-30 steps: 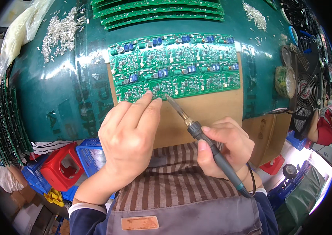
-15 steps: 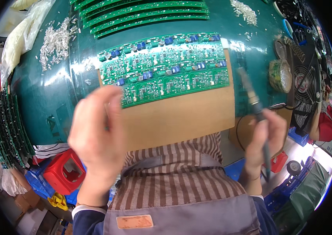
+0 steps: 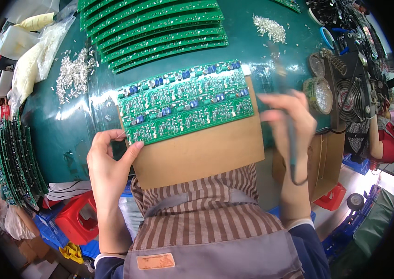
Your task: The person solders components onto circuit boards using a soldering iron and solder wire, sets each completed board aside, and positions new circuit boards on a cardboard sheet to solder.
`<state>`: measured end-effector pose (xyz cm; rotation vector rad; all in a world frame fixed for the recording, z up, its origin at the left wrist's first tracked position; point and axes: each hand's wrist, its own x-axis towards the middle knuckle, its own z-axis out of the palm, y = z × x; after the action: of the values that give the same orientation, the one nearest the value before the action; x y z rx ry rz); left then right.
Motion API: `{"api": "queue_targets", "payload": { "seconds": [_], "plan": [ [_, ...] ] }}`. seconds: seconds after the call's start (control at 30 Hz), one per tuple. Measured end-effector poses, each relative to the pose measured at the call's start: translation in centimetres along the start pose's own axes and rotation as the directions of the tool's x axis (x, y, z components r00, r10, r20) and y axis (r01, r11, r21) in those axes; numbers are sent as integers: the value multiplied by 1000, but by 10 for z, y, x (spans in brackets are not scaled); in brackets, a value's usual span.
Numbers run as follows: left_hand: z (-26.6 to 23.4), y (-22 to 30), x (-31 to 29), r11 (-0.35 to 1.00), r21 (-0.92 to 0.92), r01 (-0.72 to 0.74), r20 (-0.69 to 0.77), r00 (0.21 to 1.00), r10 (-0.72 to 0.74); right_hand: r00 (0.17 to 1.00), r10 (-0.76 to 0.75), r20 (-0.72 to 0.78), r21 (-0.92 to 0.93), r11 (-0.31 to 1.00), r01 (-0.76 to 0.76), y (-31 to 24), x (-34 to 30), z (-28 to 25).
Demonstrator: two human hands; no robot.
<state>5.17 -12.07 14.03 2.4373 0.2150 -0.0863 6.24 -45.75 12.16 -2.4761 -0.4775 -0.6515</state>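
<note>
- Far left: green boards standing on edge in a row (image 3: 13, 162); above them clear plastic bags (image 3: 29, 60) holding pale contents, kind not readable.
- Loose pile of small metal bits (image 3: 73, 74) lying straight on the green table (image 3: 66, 135), in no container.
- Left hand (image 3: 111, 160): closed in a pinch, thumb and forefinger on a thin solder wire (image 3: 121, 135), its end just at the left edge of the circuit board (image 3: 187, 104).
- Circuit board: flat on a brown cardboard sheet (image 3: 201, 153), centre of the table, blue components up; overlapped spare boards (image 3: 160, 32) behind it.
- Right hand (image 3: 290, 121): wrapped shut around a soldering iron (image 3: 291, 139), motion-blurred, held up just off the board's right edge, tip not on the board.
- Judged step: soldering on the board, between joints, wire staged and iron off.
- Judged next move: calls for tip and wire meeting on one pad, steady, without bridging neighbouring pads.
- Right: round wire-filled holder (image 3: 319, 93) beside a small black fan (image 3: 353, 100).
- Below the table edge: open cardboard box (image 3: 325, 158), contents hidden.
</note>
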Motion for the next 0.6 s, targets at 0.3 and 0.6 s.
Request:
{"api": "queue_targets", "payload": {
  "seconds": [0.3,0.6],
  "plan": [
    [-14,5,-11,959,-222,-177,-14,984,179,909,-214,359,223,965,140,-27,63,23],
    [-33,1,-10,779,184,-599,475,748,463,963,-147,227,-2,989,151,46,100,-44]
  ]
}}
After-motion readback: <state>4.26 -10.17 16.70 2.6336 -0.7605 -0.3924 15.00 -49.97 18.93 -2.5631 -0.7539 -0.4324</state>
